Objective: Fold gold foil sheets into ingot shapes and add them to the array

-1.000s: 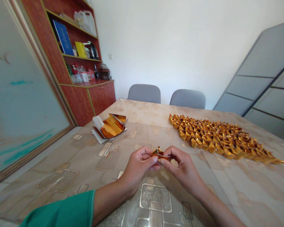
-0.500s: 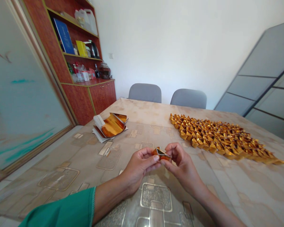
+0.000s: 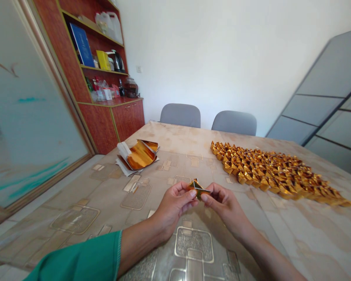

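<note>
A: Where is the thing we are working on?

B: We hold one small folded foil piece (image 3: pixel 199 191), gold and open along its top, just below the middle of our view. Let us make it the hub of a clock.

A: How do our fingers sit on it?

B: Our left hand (image 3: pixel 175 199), towards nine o'clock, pinches one end between thumb and forefinger, with next to no gap beyond the foil itself. Our right hand (image 3: pixel 225 201), towards three, grips the other end in the same close way. We cannot tell what the fingertips behind the foil touch.

A: What lies around us?

B: At ten o'clock, well apart from our hands, we find a loose stack of foil sheets (image 3: pixel 140 155), gold and curling, with white edges. Between two and three, packed rows of folded gold shapes (image 3: pixel 269 171) spread across the patterned tablecloth (image 3: pixel 105 193).

A: And past the table?

B: Two grey chairs (image 3: pixel 180 116), near eleven and one, and a red-brown cabinet (image 3: pixel 98 125) towards ten.
</note>
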`<state>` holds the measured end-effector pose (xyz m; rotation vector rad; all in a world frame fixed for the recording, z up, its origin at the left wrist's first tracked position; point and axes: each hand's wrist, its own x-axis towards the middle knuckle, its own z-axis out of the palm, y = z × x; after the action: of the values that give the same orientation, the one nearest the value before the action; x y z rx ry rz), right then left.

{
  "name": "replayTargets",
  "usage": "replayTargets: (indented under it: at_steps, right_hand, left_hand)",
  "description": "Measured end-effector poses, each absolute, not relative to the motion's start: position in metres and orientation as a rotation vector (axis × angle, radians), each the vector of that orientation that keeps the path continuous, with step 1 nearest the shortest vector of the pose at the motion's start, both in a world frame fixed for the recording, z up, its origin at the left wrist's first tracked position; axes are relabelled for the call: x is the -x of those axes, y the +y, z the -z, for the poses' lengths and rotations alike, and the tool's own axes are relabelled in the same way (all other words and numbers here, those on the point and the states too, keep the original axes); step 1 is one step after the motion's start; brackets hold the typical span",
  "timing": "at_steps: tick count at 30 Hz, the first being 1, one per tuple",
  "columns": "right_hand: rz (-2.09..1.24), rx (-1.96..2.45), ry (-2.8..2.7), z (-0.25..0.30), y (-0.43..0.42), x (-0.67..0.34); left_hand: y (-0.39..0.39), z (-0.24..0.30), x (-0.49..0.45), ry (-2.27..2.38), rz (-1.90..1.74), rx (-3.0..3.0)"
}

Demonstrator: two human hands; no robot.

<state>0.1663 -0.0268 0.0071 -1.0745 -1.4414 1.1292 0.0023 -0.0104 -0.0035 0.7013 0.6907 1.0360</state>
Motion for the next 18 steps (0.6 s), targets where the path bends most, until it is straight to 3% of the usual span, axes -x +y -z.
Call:
replayTargets:
  at_steps: [18]
  right_hand:
    - [-1.164, 1.094, -1.393, -0.0127, -0.0268, -0.1646]
  left_hand:
    - [-0.0075, 0.0015, -0.0002, 0.668, -1.01, -0.683]
